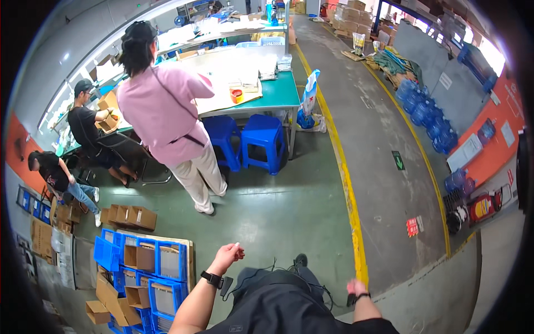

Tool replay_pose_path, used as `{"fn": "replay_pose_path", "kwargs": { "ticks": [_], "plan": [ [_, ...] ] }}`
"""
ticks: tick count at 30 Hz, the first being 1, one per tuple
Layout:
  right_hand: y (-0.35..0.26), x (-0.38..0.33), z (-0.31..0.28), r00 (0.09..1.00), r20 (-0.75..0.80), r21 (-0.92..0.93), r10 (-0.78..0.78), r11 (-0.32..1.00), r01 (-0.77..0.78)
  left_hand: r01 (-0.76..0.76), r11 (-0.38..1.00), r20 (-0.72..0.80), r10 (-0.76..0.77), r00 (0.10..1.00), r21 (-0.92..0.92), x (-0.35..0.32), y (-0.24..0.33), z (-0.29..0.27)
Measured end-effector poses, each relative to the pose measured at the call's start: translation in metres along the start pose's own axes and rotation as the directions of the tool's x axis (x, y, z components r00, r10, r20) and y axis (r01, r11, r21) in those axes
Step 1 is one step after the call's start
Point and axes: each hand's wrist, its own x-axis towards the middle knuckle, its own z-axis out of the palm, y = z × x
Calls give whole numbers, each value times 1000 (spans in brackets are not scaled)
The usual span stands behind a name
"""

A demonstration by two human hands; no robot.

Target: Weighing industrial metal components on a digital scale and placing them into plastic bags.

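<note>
My left hand [227, 257] is raised in front of me with its fingers curled in. A small pale spot shows at its fingertips, too small to name. A black strap [211, 279] with a dark square piece circles that wrist. My right hand [356, 287] hangs low at my right side, above the yellow floor line, with its fingers smeared. It also wears a dark wrist strap [359, 299]. Nearest to my left arm are stacked blue crates [169, 261] on a pallet. Black cables [272, 268] hang across my front.
A person in pink [158, 111] stands at a green table [278, 89] with blue stools [261, 139]. Another sits [86, 119] and one bends [55, 178] at far left. Cartons [133, 217] stand on the floor. Right of the yellow line [353, 211], water bottles [425, 114] line the wall.
</note>
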Motion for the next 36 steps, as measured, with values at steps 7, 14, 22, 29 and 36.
{"fn": "replay_pose_path", "kwargs": {
  "ticks": [7,14,22,29,36],
  "plan": [
    [-438,47,239,805,342,-177,-485,808,561,-152,988,-119,150,981,-7,147,156,38],
    [-673,30,470,640,650,-333,-410,604,725,-203,975,-128,191,973,-89,364,264,17],
    [-898,22,698,319,901,-341,-294,-24,940,-270,961,-187,253,949,-69,506,407,-1],
    [-1027,130,942,231,967,-252,-111,-578,776,-229,947,-451,107,886,-226,581,418,0],
    [-1025,188,1072,219,973,-137,68,-591,795,-239,868,-701,-161,695,-435,609,474,62]
  ]
}}
